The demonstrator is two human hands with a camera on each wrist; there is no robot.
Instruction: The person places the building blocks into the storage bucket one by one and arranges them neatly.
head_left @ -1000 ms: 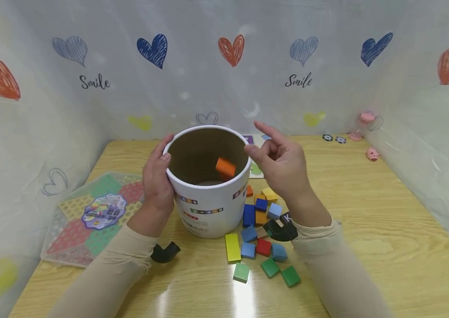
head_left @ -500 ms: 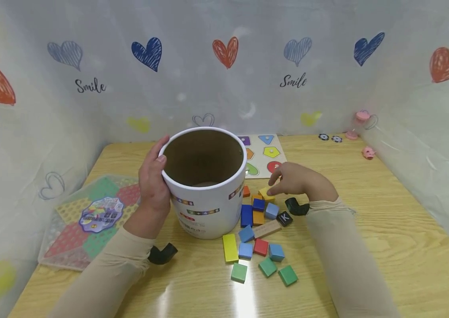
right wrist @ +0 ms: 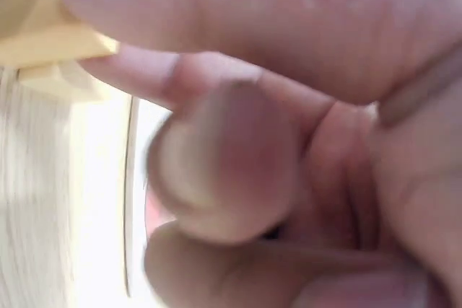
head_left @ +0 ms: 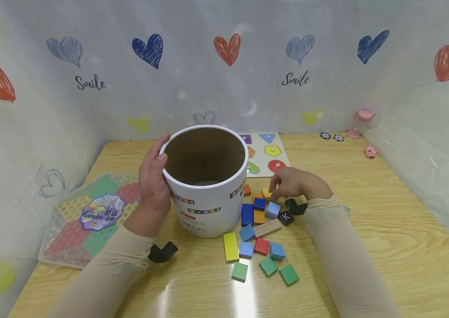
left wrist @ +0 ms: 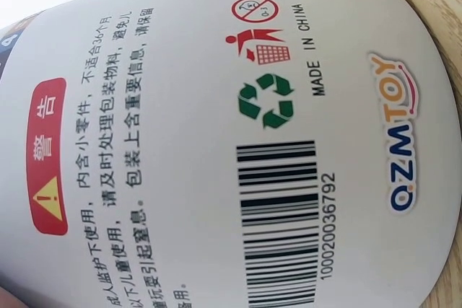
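My left hand (head_left: 154,183) holds the left side of a white bucket (head_left: 208,212), its thumb near the rim. The bucket stands upright with its mouth facing up; printed sums run round its outside, and the left wrist view is filled by its wall with a barcode (left wrist: 278,225). Right of the bucket, my right hand (head_left: 298,183) reaches down at the back of a group of coloured blocks. Between its thumb and index finger it pinches a yellow block (right wrist: 43,41), with another yellow block (right wrist: 61,83) just beneath. The hand partly hides these in the head view.
Blue, red, green, yellow and orange blocks lie near the bucket, with a wooden plank (head_left: 268,228) and a black K cube (head_left: 286,217). Behind is a shape puzzle board (head_left: 262,154). A flat clear case (head_left: 89,221) lies left; a pink piggy figure (head_left: 370,152) sits far right.
An orange block dropped into the bucket from my right hand, which then moved down and right to the yellow blocks and closed its fingers on one. My left hand has stayed at the bucket.
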